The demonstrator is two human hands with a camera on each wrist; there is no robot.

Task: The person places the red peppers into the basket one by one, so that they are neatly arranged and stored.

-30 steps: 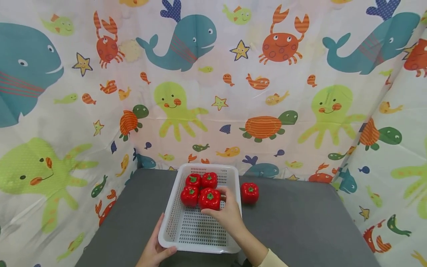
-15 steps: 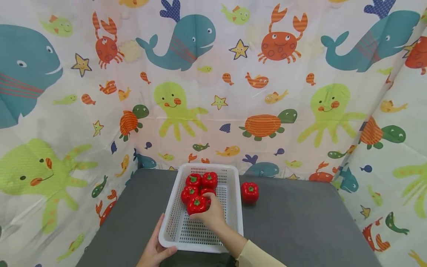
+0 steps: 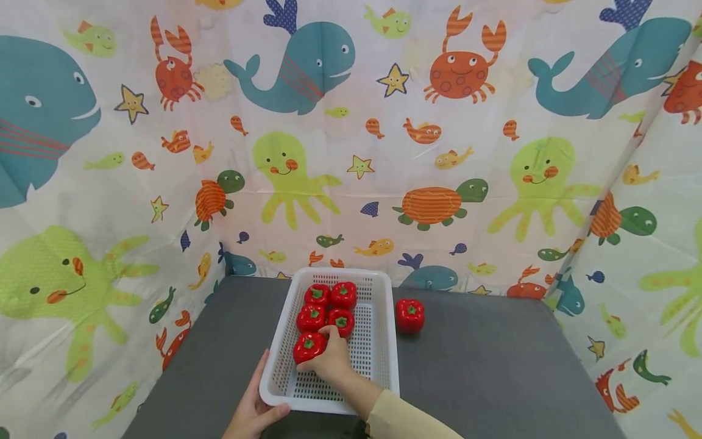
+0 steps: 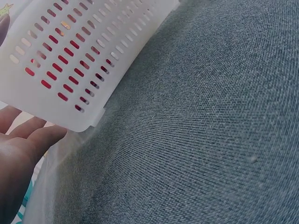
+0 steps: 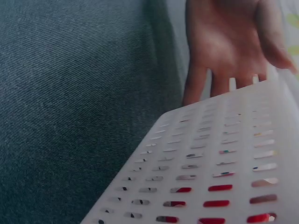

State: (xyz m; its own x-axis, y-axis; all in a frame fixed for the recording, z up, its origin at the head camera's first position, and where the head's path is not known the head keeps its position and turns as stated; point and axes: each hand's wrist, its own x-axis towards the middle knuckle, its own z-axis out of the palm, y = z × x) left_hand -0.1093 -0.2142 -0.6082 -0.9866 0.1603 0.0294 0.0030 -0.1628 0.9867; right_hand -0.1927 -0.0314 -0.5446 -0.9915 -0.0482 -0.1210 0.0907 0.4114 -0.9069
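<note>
A white plastic basket with slotted walls stands on the grey table. My left hand grips its near left corner, the thumb along the front rim and fingers along the left side. In the left wrist view that hand has its fingertips at the edge of the basket's wall. My right hand reaches over the basket and pinches a shiny red bell pepper from its right side, in front of several other red bell peppers in the basket. The right wrist view shows the slotted basket wall, red behind it.
One more red bell pepper sits on the grey table just right of the basket. A white curtain printed with sea animals hangs behind the table and along both sides.
My right hand has carried the red bell pepper left and toward me, from the middle of the basket to the front of the left column. The left hand and the basket stay put.
</note>
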